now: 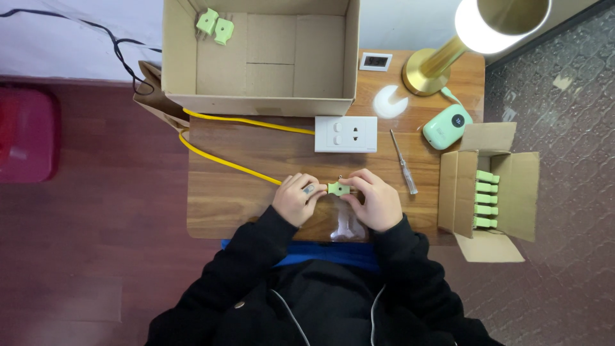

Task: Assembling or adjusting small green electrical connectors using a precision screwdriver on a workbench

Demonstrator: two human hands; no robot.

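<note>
Both my hands meet over the front middle of a small wooden table [243, 211]. Between them is a small light-green plug [337, 188], pinched by the fingers of my right hand [375, 200]. My left hand [296, 197] is closed on the end of a yellow cable [224, 160] that runs in from the left, and it touches the plug's left side. A small clear plastic bag [346, 225] lies on the table under my hands.
A large open cardboard box [256, 96] at the back holds two green plugs [215, 25]. A white wall socket plate [346, 134], a screwdriver [404, 162], a green timer [446, 127], a gold lamp [442, 61] and a small box of several green plugs [487, 198] sit to the right.
</note>
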